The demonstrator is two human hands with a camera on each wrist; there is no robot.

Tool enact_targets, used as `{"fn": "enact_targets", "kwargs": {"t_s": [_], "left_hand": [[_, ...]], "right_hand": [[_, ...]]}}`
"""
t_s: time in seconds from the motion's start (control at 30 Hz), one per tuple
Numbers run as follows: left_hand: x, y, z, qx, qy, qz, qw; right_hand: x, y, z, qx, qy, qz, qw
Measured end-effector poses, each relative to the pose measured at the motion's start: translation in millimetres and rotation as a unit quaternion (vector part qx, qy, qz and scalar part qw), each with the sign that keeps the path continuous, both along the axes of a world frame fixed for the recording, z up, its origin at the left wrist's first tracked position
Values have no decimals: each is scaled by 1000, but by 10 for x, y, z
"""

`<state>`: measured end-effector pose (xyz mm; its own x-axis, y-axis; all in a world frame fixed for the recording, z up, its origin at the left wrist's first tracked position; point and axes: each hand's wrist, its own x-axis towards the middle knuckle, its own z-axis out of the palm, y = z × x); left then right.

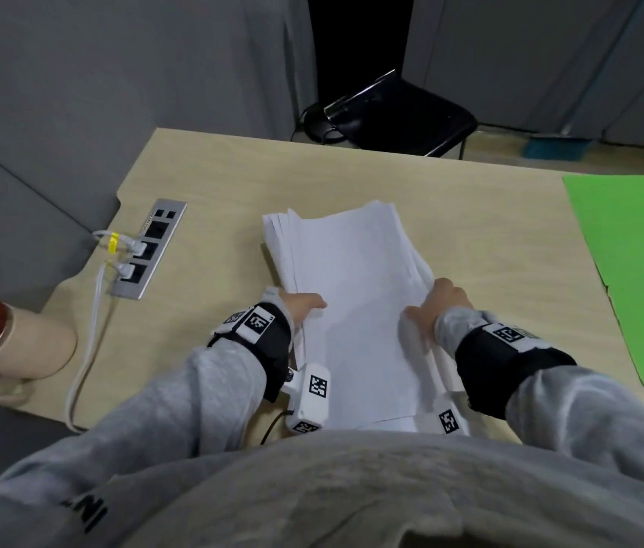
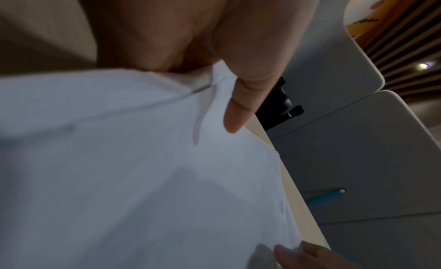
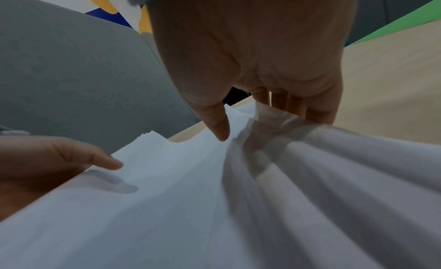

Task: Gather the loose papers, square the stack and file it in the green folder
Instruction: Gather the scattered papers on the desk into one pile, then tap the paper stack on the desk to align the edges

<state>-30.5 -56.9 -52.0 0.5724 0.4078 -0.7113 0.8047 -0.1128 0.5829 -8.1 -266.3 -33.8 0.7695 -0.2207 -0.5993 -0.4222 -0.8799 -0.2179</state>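
A: What is the largest surface in the head view?
B: A light wooden desk [image 1: 451,215], with grey partition panels [image 1: 55,73] behind it and a black chair [image 1: 395,112] beyond its far edge.

A: Where is the green folder [image 1: 636,267]?
B: Flat on the desk's right side, near the right hand but apart from the papers. In the right wrist view only a green strip [image 3: 405,22] shows at upper right.

A: And the stack of white papers [image 1: 352,302]?
B: At the desk's centre, in front of the person. Its sheets are not flush: the far corners fan out stepwise, and the right-hand edges splay [image 3: 334,169] in the right wrist view.

A: How does the left hand [image 1: 300,304] hold it?
B: It grips the stack's left edge, thumb [image 2: 241,111] on the top sheet [image 2: 143,178]; the other fingers are hidden under the paper.

A: The right hand [image 1: 439,306]?
B: It grips the right edge, thumb [image 3: 217,122] on top, fingers [image 3: 317,111] curled at the side and under the splayed sheets.

A: Smaller items?
B: A metal power strip [image 1: 148,247] is set into the desk at left, with two white plugs [image 1: 128,259] and a cable [image 1: 83,350] trailing off the near edge. A red-capped beige object [image 1: 4,342] lies at the far left. Both wrists carry black straps with printed marker tags [image 1: 257,322].
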Motion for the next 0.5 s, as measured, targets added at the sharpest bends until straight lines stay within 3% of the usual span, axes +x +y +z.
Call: {"fn": "enact_targets", "kwargs": {"t_s": [0.1,0.2,0.33,0.43,0.5], "left_hand": [[-4,-8,-118,-50,22,23,998],[54,41,-339,-29,38,-10,999],[13,-114,65,30,62,-98,993],[34,-211,140,116,76,-183,973],[40,-254,151,127,58,-203,969]], "right_hand": [[22,19,-32,-2,38,2,999],[45,-33,-42,4,64,0,998],[71,-61,-44,7,82,12,997],[29,11,-33,-32,82,15,996],[-11,50,-40,-51,72,15,996]]}}
